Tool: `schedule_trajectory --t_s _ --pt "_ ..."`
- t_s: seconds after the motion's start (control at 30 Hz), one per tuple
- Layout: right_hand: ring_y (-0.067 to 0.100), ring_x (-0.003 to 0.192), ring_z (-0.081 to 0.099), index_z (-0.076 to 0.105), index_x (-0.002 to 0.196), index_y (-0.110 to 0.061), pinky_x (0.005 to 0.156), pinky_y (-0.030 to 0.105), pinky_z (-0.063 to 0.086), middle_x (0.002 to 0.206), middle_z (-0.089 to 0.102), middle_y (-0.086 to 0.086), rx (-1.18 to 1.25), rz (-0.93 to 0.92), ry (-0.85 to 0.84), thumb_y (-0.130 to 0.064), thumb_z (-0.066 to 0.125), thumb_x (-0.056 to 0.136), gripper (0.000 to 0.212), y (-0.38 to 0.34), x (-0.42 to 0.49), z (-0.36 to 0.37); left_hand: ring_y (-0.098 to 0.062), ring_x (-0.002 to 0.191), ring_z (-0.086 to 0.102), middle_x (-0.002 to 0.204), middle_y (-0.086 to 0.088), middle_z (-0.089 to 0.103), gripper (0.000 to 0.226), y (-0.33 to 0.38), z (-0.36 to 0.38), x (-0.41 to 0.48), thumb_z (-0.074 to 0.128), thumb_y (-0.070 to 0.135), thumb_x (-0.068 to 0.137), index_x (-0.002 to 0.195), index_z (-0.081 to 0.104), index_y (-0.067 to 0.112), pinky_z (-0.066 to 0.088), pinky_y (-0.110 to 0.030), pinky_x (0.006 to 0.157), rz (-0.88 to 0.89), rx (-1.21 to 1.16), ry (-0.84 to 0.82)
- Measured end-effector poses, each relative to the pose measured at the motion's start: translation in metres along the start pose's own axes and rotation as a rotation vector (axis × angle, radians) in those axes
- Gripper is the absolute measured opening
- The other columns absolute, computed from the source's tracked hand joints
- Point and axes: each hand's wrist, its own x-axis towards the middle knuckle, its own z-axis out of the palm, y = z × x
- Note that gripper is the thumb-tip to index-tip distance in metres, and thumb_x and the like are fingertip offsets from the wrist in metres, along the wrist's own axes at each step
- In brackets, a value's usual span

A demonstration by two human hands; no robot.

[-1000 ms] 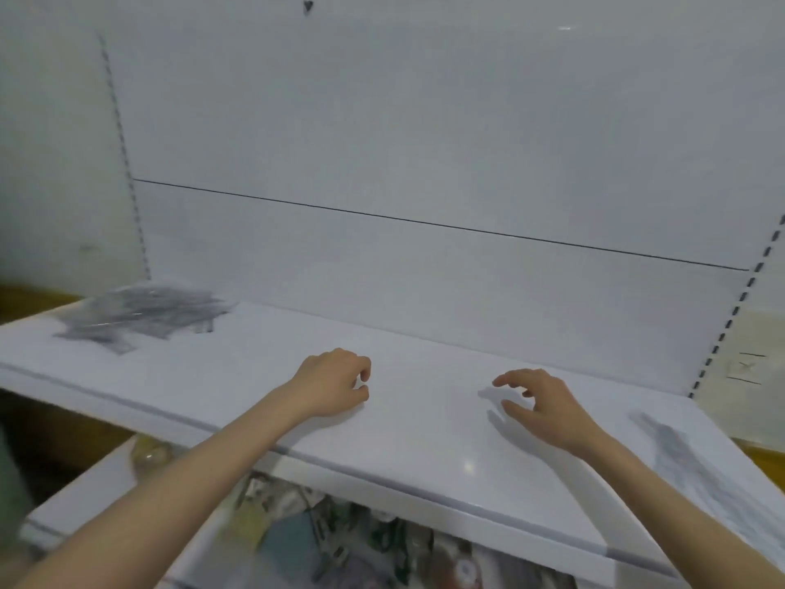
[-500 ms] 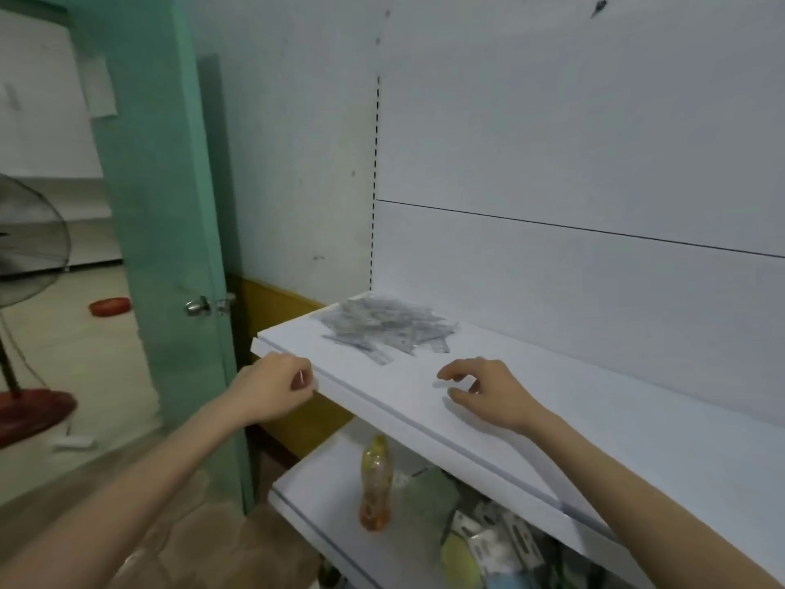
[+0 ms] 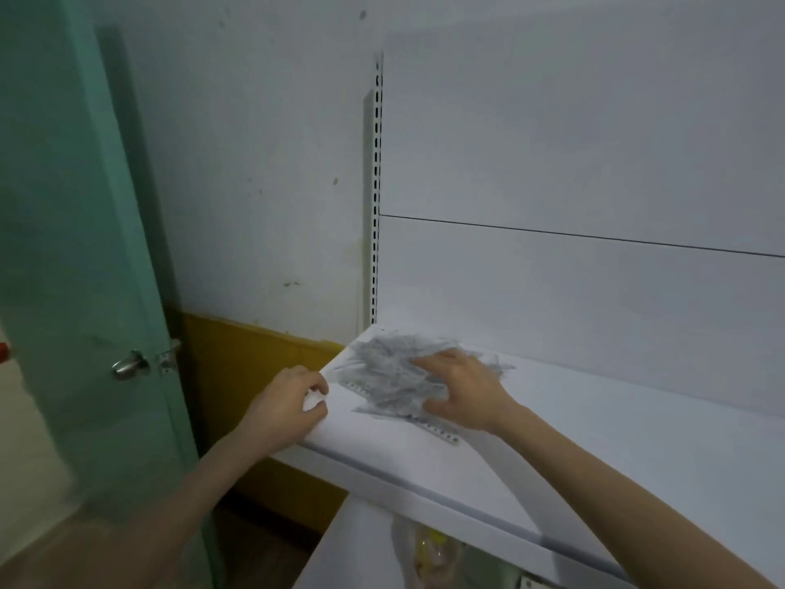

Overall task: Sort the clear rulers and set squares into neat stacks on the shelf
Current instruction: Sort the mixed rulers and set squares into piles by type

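Clear rulers (image 3: pixel 384 371) — jumbled greyish heap; right hand (image 3: pixel 463 393) splayed on it; left hand (image 3: pixel 284 401) curled at shelf (image 3: pixel 594 440) corner, grip unclear.

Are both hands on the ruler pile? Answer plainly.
No: only the right hand rests on the ruler pile; the left hand sits at the shelf corner beside it.

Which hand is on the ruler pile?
Right hand: spread over the ruler pile. Left hand sits curled at the shelf corner, off the pile.
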Motion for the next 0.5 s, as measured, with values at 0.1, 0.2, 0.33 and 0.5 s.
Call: schedule_trajectory --t_s 0.1,0.2,0.33,0.5 --pt "0.026 0.098 0.062 0.070 0.105 -0.021 0.075 0.034 0.046 0.094 0.071 0.003 -0.180 -0.106 0.055 -0.021 0.062 0.079 0.027 -0.005 0.018 0.016 -0.007 0.106 0.043 0.111 0.010 0.049 0.021 0.003 0.013 0.026 0.058 0.027 0.090 0.111 0.058 0.025 0.041 -0.024 0.090 0.081 -0.047 -0.035" --pt "0.017 0.069 0.064 0.071 0.078 -0.023 0.053 0.024 0.042 0.064 0.066 -0.007 -0.179 -0.164 0.206 -0.022 0.052 0.081 0.019 0.000 0.012 0.016 -0.008 0.110 0.039 0.113 0.010 0.046 0.026 0.009 0.021 0.050 0.056 0.025 0.090 0.116 0.057 0.020 0.038 -0.024 0.089 0.154 -0.087 -0.060" --pt "0.015 0.059 0.064 0.072 0.083 -0.021 0.042 0.023 0.045 0.067 0.069 -0.008 -0.136 -0.142 0.420 -0.022 0.053 0.085 0.019 0.008 -0.011 -0.005 -0.013 0.094 0.053 0.096 0.008 0.057 0.015 0.026 0.027 0.073 0.055 0.028 0.091 0.098 0.063 0.017 0.046 -0.031 0.082 0.176 -0.193 -0.087" --pt "0.008 0.054 0.064 0.076 0.094 -0.013 0.052 0.027 0.054 0.068 0.071 -0.005 0.122 -0.002 0.655 -0.023 0.060 0.086 0.020 0.030 -0.034 -0.035 -0.011 0.091 0.052 0.101 0.003 0.057 0.036 0.055 0.040 0.085 0.068 0.045 0.080 0.100 0.063 0.015 0.043 -0.026 0.076 0.194 -0.147 -0.232"
